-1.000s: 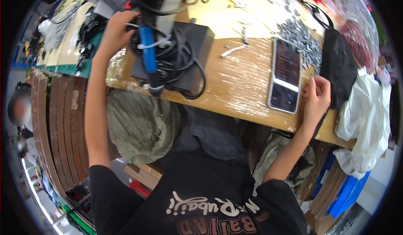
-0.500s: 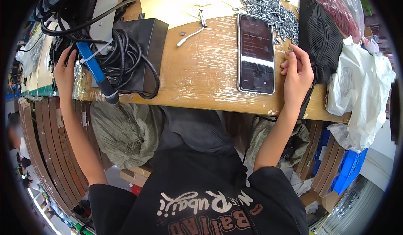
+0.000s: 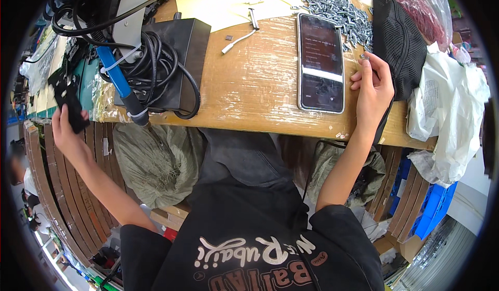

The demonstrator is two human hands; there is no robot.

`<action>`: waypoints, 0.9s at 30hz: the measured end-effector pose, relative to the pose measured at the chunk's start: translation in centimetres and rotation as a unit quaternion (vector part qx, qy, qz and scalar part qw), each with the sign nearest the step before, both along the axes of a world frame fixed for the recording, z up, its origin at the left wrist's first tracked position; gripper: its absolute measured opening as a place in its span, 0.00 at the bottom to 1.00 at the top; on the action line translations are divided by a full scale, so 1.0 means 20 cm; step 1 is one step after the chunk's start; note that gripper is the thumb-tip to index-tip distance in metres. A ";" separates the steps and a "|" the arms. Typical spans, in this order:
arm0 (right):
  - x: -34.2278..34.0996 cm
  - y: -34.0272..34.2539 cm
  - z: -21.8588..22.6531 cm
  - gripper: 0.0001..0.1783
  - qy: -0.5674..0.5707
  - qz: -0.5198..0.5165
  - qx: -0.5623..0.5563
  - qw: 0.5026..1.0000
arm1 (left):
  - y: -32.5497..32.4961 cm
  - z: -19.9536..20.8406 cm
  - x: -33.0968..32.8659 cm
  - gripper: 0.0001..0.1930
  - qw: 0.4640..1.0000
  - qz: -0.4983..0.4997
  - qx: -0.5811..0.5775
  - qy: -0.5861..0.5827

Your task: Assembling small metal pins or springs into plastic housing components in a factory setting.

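Observation:
My left hand (image 3: pixel 68 135) grips a flat black part (image 3: pixel 70 103) with a few pale spots, holding it over the left front edge of the workbench. My fingers are closed around its near end. At the right, my right hand (image 3: pixel 373 86) is closed in a pinch on a small metal piece (image 3: pixel 364 57). That hand is beside a smartphone (image 3: pixel 320 62) lying face up with its screen lit. Just beyond the fingertips lies a heap of small silvery metal pieces (image 3: pixel 338 13), close to the phone's far end.
A black box (image 3: pixel 195 47) with coiled black cable (image 3: pixel 158 73) and a blue-handled tool (image 3: pixel 115 73) stand left of centre. A short white cable (image 3: pixel 239 41) lies mid-bench. A black mesh pouch (image 3: pixel 400 47) and white plastic bag (image 3: pixel 442 98) border the right side.
My left hand has moved nearer and left from behind the blue-handled tool, with the black part now visible in it. My right hand has shifted only slightly, keeping its pinch.

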State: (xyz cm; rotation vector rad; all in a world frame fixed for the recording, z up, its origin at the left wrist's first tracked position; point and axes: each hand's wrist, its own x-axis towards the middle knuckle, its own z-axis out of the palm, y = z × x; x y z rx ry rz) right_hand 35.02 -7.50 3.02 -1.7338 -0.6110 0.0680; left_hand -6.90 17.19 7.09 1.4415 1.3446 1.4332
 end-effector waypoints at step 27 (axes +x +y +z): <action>-0.66 -0.28 -0.04 0.07 0.308 0.340 0.292 0.839 | -1.05 -0.22 0.61 0.34 0.400 -0.511 -0.543 -0.533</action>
